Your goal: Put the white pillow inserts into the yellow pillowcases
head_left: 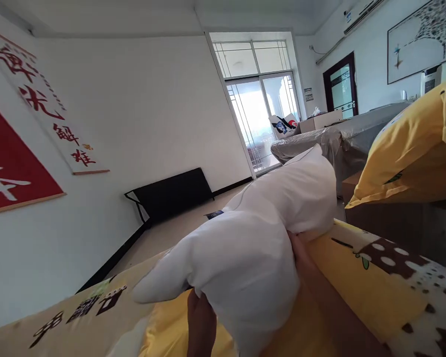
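At six o'clock, nearest the person, a smooth yellow cloth lay on soft bedding printed in beige, yellow, brown and white. Its beige part, with dark brown motifs, spread toward seven o'clock; its yellow part and a brown patch with white dots lay toward four. At three o'clock, a plump yellow fabric cushion jutted in from the edge. Beyond the bedding, a long black rectangular panel leaned low by the white wall near nine o'clock, above a pale floor. Around two o'clock, bulky furniture under a grey plastic sheet carried a pale carton. A red banner and a white scroll with red characters hung between nine and ten. Farther off, a tall, bright window with white frames stood at one o'clock, and a dark-framed glass door at two.

The white, plump cloth pillow was in the middle, tilted above the bedding, running from seven o'clock to two. At its near edge, the left hand was clenched on the fabric. The right hand met its right side, fingers hidden, so its grip could not be told. A deep crease pinched the middle; a small dark label stuck out beyond the far edge, and the farthest corner tapered to a point.
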Motion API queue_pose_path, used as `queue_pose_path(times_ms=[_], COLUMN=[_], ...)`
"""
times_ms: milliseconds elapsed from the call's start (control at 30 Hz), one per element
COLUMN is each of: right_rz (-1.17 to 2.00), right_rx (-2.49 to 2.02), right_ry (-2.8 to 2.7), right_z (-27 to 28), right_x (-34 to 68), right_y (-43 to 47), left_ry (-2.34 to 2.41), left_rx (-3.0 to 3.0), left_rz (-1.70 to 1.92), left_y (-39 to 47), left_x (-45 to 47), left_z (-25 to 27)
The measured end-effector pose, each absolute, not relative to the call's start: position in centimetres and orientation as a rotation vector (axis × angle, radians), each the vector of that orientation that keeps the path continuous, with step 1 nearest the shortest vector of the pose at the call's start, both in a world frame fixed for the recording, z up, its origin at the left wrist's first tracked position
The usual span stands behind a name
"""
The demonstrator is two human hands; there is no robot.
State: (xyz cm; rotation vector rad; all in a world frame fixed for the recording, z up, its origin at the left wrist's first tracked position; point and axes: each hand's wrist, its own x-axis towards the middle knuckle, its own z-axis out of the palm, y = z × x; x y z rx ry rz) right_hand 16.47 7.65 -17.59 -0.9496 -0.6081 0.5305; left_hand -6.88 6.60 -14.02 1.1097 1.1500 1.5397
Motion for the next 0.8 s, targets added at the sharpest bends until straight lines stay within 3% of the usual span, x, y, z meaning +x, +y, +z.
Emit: queue_pose_path(times_ms=[100,300,500,667,800], right_rz=[0.55,0.08,0.277,0.39,0.369], right_rx=[-1.123,-1.124,-1.197,-1.275,-1.232], right_ry=[-0.583,-0.764,-1.694,-1.908,-2.057], right_z=[-17.6,-14.5,-12.1,-11.9,-12.7], right_x=[16.2,12.7,8.7,8.2,8.5], right_y=[8.1,4.6,-1.1,-1.7,-0.8], left_ry=[1.081,1.094,0.879,0.879,1.004], left_rx=[1.175,1.165,1.044,1.308,1.807], left_rz=[1.516,1.473,1.482,1.494,1.216], left_y=[6.8,7.2,7.4,6.7,4.6], left_x=[-7.0,-7.0,-7.0,-8.9,-9.4], left_z=[-14.5,-15.4,-15.6,-14.9,-14.1])
